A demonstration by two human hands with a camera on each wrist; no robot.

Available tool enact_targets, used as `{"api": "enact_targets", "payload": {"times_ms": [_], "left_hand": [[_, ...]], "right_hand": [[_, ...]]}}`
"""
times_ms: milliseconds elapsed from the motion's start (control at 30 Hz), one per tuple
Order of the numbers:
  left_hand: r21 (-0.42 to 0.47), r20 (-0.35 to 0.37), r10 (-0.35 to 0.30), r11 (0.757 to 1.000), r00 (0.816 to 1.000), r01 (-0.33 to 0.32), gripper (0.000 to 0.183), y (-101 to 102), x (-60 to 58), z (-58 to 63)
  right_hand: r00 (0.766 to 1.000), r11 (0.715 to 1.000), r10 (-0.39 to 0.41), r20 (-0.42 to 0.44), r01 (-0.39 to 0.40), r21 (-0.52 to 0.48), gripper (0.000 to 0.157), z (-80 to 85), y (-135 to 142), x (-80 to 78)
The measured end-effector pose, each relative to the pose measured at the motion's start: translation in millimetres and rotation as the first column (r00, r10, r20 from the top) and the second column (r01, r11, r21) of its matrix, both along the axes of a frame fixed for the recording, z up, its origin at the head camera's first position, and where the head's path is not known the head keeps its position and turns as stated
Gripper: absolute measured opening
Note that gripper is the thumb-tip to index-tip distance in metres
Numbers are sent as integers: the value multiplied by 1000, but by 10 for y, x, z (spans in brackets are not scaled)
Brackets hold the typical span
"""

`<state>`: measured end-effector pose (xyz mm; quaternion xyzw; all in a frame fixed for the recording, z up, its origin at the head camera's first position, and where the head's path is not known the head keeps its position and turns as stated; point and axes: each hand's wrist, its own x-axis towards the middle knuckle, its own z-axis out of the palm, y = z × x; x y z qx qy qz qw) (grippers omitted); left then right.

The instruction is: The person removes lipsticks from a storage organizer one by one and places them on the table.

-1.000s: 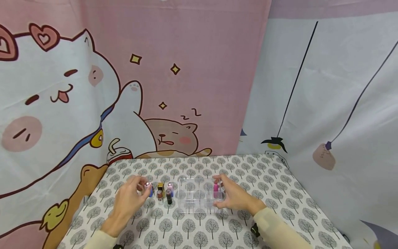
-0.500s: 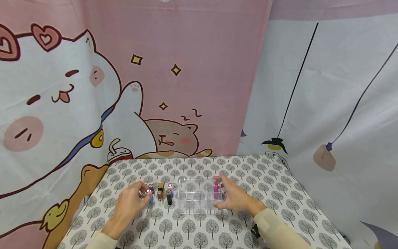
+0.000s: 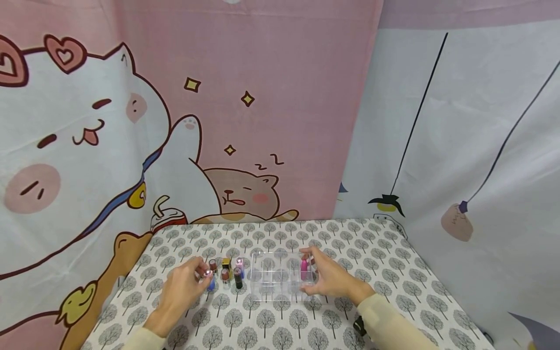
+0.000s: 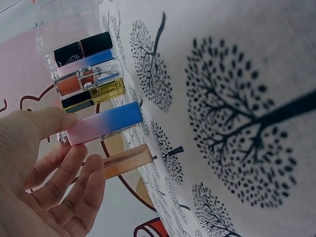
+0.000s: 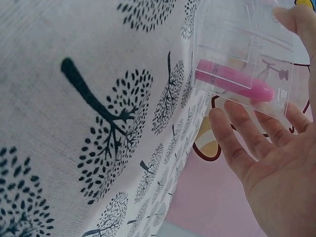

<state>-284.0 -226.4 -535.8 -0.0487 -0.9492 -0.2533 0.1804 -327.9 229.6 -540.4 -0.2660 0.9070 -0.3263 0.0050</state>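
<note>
My left hand (image 3: pixel 185 287) pinches a pink-and-blue lipstick (image 4: pixel 106 122) by its pink upper end, between thumb and fingers. The lipstick stands about upright; whether its blue end touches the cloth I cannot tell. My right hand (image 3: pixel 330 273) grips the right end of a clear compartment box (image 3: pixel 273 253), thumb on the near side, fingers on the far side. Inside the box, at its right end, a bright pink lipstick tube (image 5: pixel 234 81) stands upright. Beside the left hand stand a brown-red lipstick (image 3: pixel 213 265), a black-and-gold one (image 3: pixel 226 263) and a clear-bodied reddish one (image 3: pixel 225 275).
A black lipstick (image 3: pixel 238 278) and another pink-and-blue lipstick (image 3: pixel 240 263) stand between the left hand and the box. The tree-print cloth (image 3: pixel 284 335) covers the table. A cartoon curtain (image 3: pixel 280 121) hangs behind it.
My left hand has brought the pink-and-blue lipstick a little nearer to me, uncovering the brown-red lipstick behind it. The right hand and the box stay in place.
</note>
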Motion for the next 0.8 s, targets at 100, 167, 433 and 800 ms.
{"api": "enact_targets", "payload": {"times_ms": [100, 167, 433, 800], "left_hand": [[2, 7, 5, 1000, 1000, -5, 28, -3, -4, -3], [1, 10, 5, 1000, 1000, -6, 27, -5, -8, -7], [-3, -7, 3, 1000, 1000, -3, 27, -13, -3, -11], [-51, -122, 12, 999, 992, -18, 34, 25, 39, 32]], "right_hand": [[1000, 1000, 0, 3, 0, 1, 113, -7, 0, -3], [1000, 1000, -1, 4, 1, 2, 113, -10, 0, -2], [1000, 1000, -6, 1, 6, 4, 112, -5, -1, 0], [1000, 1000, 2, -6, -2, 2, 113, -46, 6, -15]]}}
